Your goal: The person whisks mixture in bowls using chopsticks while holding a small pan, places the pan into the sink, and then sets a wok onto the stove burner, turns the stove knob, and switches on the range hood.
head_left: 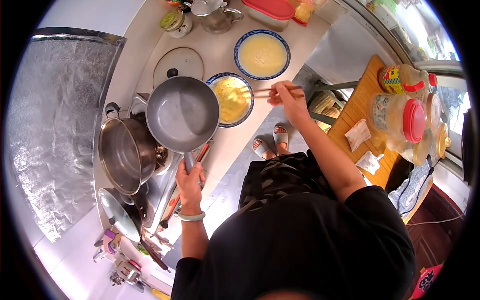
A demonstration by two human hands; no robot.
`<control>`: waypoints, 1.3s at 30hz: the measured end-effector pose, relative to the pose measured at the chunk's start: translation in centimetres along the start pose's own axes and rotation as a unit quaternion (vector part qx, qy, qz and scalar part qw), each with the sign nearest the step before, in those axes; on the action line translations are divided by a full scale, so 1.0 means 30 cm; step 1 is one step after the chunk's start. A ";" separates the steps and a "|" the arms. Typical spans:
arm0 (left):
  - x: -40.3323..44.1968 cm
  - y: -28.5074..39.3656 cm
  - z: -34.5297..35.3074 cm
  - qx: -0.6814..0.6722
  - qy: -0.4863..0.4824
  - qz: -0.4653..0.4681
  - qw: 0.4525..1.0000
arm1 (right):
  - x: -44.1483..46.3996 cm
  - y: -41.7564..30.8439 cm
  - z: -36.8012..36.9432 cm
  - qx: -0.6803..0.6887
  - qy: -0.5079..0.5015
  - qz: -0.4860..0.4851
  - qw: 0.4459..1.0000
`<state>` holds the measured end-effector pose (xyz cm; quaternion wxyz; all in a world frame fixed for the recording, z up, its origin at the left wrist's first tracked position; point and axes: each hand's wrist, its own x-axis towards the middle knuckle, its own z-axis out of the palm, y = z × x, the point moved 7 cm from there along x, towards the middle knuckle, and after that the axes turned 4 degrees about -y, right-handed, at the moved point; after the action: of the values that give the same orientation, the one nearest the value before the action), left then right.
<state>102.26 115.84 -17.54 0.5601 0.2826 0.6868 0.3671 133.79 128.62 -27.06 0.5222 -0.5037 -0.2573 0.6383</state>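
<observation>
Gripping one gray frying pan [183,114] by its handle in the closed left hand [190,184], near one steel pot [125,156]. Pinching two chopsticks [262,93] between curled fingers of the right hand [289,101], reaching one blue-rimmed bowl [235,124] of yellow mixture, just beside a second bowl [262,77].

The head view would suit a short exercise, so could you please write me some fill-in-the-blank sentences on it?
The left hand grips the ____ of the gray pan.
The right hand holds a pair of ____ by the bowl nearer the pan.
That bowl and the farther bowl both have rims patterned in white and ____.
The large jar on the wooden table has a ____ lid.

Missing words: handle; chopsticks; blue; red.
</observation>
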 end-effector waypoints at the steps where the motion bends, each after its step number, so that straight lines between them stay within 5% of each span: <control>1: 0.001 0.004 -0.001 0.006 -0.001 -0.001 1.000 | 0.019 -0.023 -0.002 0.006 0.018 -0.031 0.999; 5: 0.004 0.011 -0.005 0.015 0.007 -0.005 1.000 | 0.038 0.066 0.093 -0.003 -0.059 0.017 0.998; 13: 0.004 0.018 -0.011 0.027 0.017 -0.004 0.999 | 0.065 0.019 0.049 -0.014 -0.029 -0.059 0.998; 18: 0.003 0.022 -0.012 0.040 0.010 -0.008 0.999 | -0.018 0.031 0.036 -0.049 -0.042 0.053 0.996; 22: 0.012 0.011 -0.017 0.056 0.005 0.001 0.998 | 0.042 -0.038 0.028 -0.007 0.008 -0.027 1.000; 25: 0.005 0.021 -0.010 0.064 0.019 -0.008 0.998 | 0.081 0.039 0.112 0.037 -0.043 -0.032 0.998; 29: 0.001 0.024 -0.001 0.041 0.019 -0.017 0.999 | 0.000 0.065 0.053 -0.036 -0.053 0.059 0.996; 33: 0.004 0.019 -0.009 0.050 0.018 -0.012 0.999 | 0.037 -0.055 0.004 -0.045 -0.010 -0.057 0.997; 39: 0.010 0.015 -0.021 0.027 0.025 -0.002 0.999 | 0.083 0.075 0.145 0.019 -0.072 0.012 0.997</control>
<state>101.55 116.22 -17.27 0.5360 0.2868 0.7108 0.3539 129.04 131.05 -28.36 0.5038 -0.4499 -0.2761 0.6838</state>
